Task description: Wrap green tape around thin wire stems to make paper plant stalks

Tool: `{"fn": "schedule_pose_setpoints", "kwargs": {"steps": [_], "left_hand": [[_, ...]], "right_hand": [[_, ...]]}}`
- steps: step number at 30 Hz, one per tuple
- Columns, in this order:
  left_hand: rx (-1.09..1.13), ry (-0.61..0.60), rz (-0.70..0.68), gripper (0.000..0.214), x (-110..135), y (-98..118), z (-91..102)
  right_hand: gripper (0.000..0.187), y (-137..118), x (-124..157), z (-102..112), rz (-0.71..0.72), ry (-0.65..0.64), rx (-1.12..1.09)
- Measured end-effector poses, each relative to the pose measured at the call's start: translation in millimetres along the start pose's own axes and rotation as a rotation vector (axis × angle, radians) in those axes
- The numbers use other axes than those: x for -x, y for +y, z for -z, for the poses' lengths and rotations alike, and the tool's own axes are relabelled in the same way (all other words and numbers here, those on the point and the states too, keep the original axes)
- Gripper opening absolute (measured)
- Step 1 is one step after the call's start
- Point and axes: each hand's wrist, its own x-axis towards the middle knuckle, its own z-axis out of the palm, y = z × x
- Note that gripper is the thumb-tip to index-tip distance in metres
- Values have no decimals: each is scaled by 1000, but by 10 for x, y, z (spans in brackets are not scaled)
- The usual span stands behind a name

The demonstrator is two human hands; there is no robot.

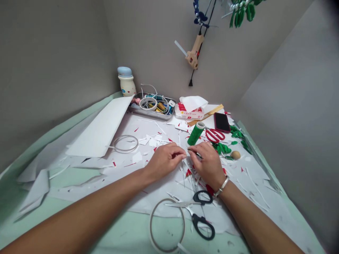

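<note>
My left hand [166,158] is over the middle of the littered table, thumb and forefinger pinched together. Whatever lies between those fingertips is too small to make out. Just to its right, my right hand [208,163] pinches a thin dark green piece whose end shows at the fingertips; its kind is unclear. A small gap separates the two hands. Behind the right hand stands a spool of green thread [196,133], slightly tilted. Thin wires [193,180] lie beneath the hands. Nearer to me, black-handled scissors [196,208] lie partly spread across a roll of tape [151,225].
Red-handled scissors [215,135], a phone [221,122], green leaves [224,148] and a wooden ball [235,155] lie right. Behind are a tissue pack [189,112], a metal tray [153,113] and a bottle [126,83]. White card [97,130] lies left. A glue gun [194,53] hangs on the wall.
</note>
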Motion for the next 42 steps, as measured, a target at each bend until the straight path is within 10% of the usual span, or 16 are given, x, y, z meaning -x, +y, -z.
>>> {"fn": "schedule_pose_setpoints", "kwargs": {"steps": [9,14,29,42], "left_hand": [[-65,148,76,13,8,39,20],[92,11,131,17,28,71,-30],[624,265,500,32,-64,-61,-15],[217,240,206,36,16,-16,-90]], "right_hand": [[10,-5,-11,30,1,62,67],[8,-7,-7,45,-27,112,19],[10,-185,-6,108,150,131,-93],[10,11,-26,6,31,79,56]]}}
